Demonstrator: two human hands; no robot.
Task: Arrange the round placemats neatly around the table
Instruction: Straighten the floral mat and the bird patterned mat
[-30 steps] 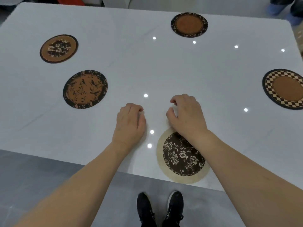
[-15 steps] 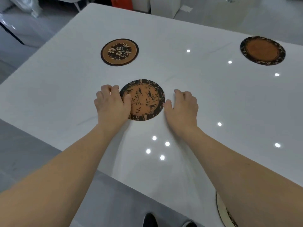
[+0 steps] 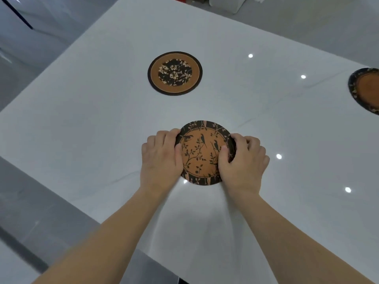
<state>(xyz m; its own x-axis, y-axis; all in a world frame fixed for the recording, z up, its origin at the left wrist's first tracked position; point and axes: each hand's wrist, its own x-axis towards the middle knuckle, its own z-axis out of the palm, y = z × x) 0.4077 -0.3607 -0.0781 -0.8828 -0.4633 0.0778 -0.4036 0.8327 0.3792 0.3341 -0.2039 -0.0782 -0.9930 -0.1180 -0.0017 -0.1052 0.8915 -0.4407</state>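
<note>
A round orange placemat with black birds and branches [image 3: 200,148] lies on the white table [image 3: 102,124]. My left hand [image 3: 161,160] grips its left rim, thumb on top. My right hand [image 3: 243,162] grips its right rim, thumb pressed on the orange face. Farther back lies a second placemat with a dark floral centre and an orange ring [image 3: 175,73]. A third placemat with a plain orange centre and dark patterned border [image 3: 367,90] is cut off at the right edge.
The table's near-left edge runs diagonally from the upper left down to the bottom centre, with grey floor [image 3: 30,212] beyond it. A white box [image 3: 225,5] stands on the floor past the far edge. Ceiling lights glint off the glossy tabletop.
My view swung left, away from the floral mat near the table's front edge. Both hands moved to the bird placemat and closed on its opposite rims; half a second ago the right hand lay beside it.
</note>
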